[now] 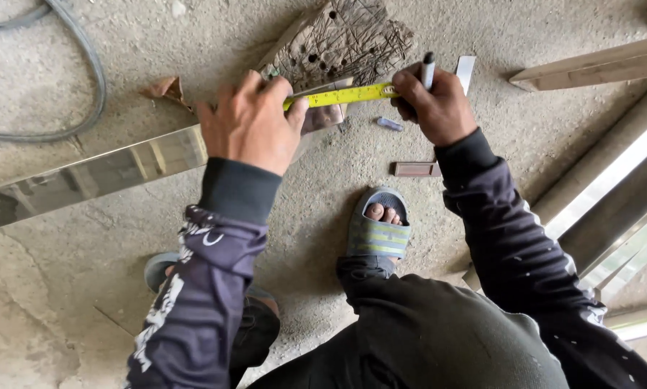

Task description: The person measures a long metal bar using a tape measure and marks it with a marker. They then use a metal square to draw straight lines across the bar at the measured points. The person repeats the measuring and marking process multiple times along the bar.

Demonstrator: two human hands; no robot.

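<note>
My left hand presses down on a long shiny metal bar that lies across the concrete floor, and it pins the body end of a yellow tape measure. The tape stretches right to my right hand. That hand pinches the tape's tip and also grips a black marker pen that points upward. The end of the bar under my left hand is mostly hidden.
A wooden block with holes and a bundle of thin wires lies beyond the tape. A grey cable curves at top left. Metal and wooden bars lie at the right. My sandalled foot and a small brown block are below.
</note>
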